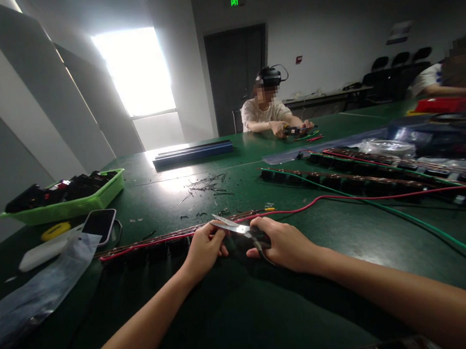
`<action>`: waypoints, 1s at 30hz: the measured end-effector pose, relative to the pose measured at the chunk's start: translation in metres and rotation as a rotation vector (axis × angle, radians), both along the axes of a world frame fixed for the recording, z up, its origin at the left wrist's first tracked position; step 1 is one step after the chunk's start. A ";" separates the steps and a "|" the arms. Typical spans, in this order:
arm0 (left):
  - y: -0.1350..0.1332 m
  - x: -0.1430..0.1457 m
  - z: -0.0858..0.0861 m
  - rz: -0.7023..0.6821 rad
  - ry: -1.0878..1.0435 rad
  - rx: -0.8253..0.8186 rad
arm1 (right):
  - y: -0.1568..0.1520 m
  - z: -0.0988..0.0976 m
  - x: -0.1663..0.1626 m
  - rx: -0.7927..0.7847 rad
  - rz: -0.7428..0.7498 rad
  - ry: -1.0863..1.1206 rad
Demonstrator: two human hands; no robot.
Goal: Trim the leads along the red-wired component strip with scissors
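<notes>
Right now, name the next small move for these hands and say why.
Probably ease the scissors slightly away from the left hand before closing them: the right hand holds them with the blades pointing at the left hand, seemingly very close to its fingers.

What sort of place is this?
Probably a wiring or assembly workshop: long wired strips on a green worktable, a green basket of dark parts, and scissors in the right hand.

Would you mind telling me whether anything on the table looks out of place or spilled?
Thin dark scraps lie loose and scattered on the green table beyond the scissors, which looks untidy, unlike the dark items heaped together in the green basket.
</notes>
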State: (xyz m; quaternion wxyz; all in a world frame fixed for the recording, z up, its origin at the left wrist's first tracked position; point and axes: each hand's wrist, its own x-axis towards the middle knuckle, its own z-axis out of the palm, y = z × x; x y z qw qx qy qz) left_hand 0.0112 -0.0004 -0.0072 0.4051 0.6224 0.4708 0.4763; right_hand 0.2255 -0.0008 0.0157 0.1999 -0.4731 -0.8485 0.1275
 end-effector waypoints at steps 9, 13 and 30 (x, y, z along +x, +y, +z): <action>-0.001 0.001 0.001 0.003 -0.007 -0.009 | 0.002 0.000 0.001 0.009 0.003 -0.005; -0.001 0.001 0.001 -0.002 -0.016 -0.001 | 0.003 0.001 0.001 0.015 0.008 -0.015; 0.000 0.000 0.000 -0.013 -0.019 0.007 | 0.001 0.003 0.001 -0.007 0.007 0.007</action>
